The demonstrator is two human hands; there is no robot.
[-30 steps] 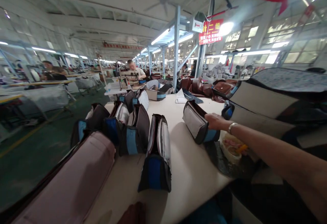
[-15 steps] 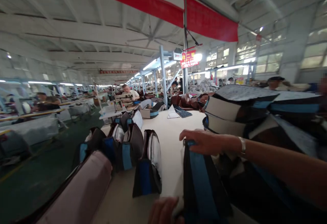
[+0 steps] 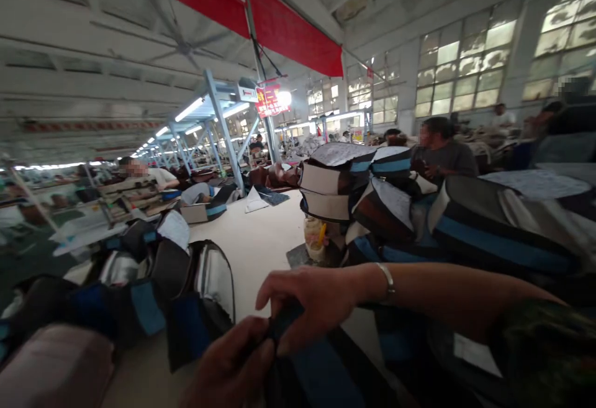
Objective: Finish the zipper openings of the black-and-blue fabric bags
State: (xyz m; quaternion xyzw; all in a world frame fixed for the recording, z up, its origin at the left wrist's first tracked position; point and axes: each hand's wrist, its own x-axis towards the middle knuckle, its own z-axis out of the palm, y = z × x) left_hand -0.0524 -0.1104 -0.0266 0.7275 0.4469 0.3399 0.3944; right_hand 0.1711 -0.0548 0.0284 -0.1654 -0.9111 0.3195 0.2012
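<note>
An unfinished black fabric bag with a wide blue stripe [image 3: 328,367] is in front of me at the bottom of the view. My right hand [image 3: 316,299], with a bracelet at the wrist, comes in from the right and grips the bag's top edge between thumb and fingers. Close beside it, my left hand [image 3: 235,358] pinches the same edge with thumb and forefinger. The fingertips of both hands almost meet there. Much of the bag's lower part is dark or out of view. Left of my hands stands a similar bag with a dark blue stripe [image 3: 186,327].
Several more unfinished bags crowd the left of the pale table [image 3: 261,240]. A high pile of striped bags [image 3: 488,228] takes up the right. A small jar with something yellow [image 3: 314,240] stands before the pile. Beyond it a co-worker [image 3: 442,147] sits.
My view has turned to the right. My left hand has come up to the bag's top edge beside my right hand, and the fingers of both now pinch it.
</note>
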